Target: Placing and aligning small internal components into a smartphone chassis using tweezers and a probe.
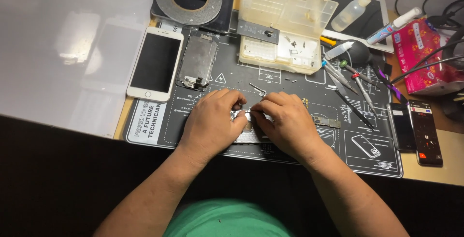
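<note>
We've got both hands pinching the opened phone chassis [247, 129] mid-mat [309, 145] on the bench: left hand [212, 121], right hand [285, 121]. Risk, we judge: loose screws [290, 78] nearby could scatter if a hand slips.

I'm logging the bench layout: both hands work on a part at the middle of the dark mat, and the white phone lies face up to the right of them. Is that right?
Not quite. In the head view the white phone lies face up to the left of the hands, at the mat's left edge. The rest holds: the left hand and right hand meet over a small metal part at the mat's middle.
</note>
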